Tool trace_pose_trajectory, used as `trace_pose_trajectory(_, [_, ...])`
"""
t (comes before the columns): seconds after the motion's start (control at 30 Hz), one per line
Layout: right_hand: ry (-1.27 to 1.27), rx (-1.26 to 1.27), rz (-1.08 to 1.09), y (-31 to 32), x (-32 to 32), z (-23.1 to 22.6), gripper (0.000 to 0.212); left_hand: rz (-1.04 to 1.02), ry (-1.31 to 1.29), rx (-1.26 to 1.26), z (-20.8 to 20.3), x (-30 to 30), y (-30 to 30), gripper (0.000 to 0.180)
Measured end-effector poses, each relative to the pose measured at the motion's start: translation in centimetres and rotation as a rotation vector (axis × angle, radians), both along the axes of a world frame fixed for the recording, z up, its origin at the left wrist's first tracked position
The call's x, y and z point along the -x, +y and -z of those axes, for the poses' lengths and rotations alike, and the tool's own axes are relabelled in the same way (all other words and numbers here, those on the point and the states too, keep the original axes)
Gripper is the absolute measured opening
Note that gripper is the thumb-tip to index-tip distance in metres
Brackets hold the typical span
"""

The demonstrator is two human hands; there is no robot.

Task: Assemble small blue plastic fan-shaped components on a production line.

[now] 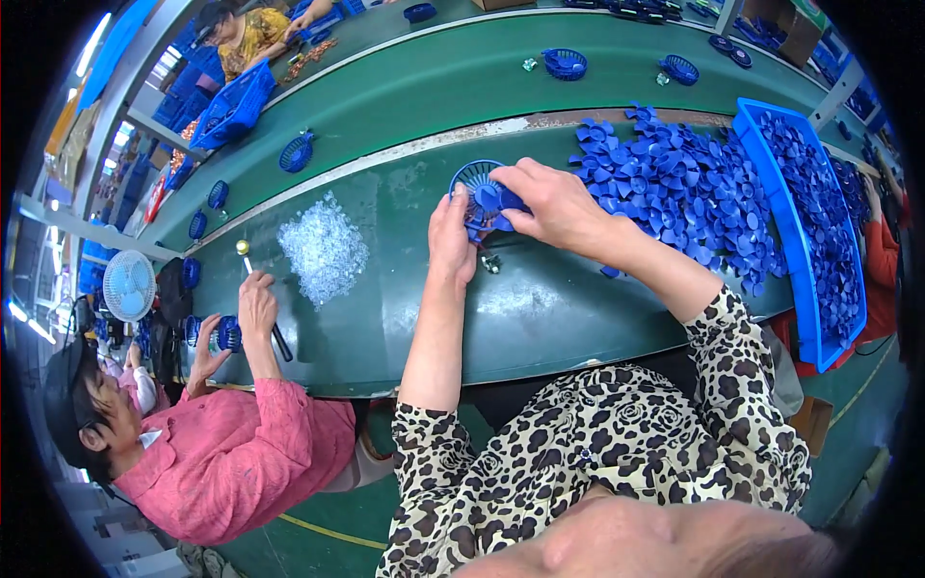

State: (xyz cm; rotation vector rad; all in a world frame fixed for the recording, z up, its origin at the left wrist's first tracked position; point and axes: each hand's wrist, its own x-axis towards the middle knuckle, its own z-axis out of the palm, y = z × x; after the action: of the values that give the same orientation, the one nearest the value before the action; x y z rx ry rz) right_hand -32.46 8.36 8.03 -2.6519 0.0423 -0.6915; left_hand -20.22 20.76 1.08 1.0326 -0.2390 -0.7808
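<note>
Currently, a round blue cage is held above the green worktable, between its two piles and nearer, as seen, to the far edge than to the front one. Its left rim is gripped by the left hand, thumb uppermost. Against its right side the right hand is bent, thumb and fingers curled over a blue bladed piece; which of the two is pinched cannot be told. Below the cage, a small greenish part is seen on the tabletop. Toward the left end, small clear pieces are heaped; toward the far right corner, blue blades are piled, beside a blue tray filled with more. By the left end, a yellow-headed hammer is held by a pink-sleeved co-worker.
</note>
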Motion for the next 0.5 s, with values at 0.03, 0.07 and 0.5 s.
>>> trace_pose_trajectory(0.03, [0.0, 0.043, -0.013, 0.1, -0.1, 0.1, 0.046, 0.02, 0.011, 0.016, -0.3, 0.5, -0.1, 0.031])
trace_pose_trajectory(0.07, [0.005, 0.042, -0.015, 0.2, -0.2, 0.2, 0.046, 0.018, 0.015, 0.016, -0.6, 0.8, -0.2, 0.031])
trace_pose_trajectory(0.5, [-0.125, 0.07, -0.064, -0.5, -1.7, 2.4, 0.042, 0.037, -0.097, 0.076, 0.2, 1.3, -0.9, 0.021])
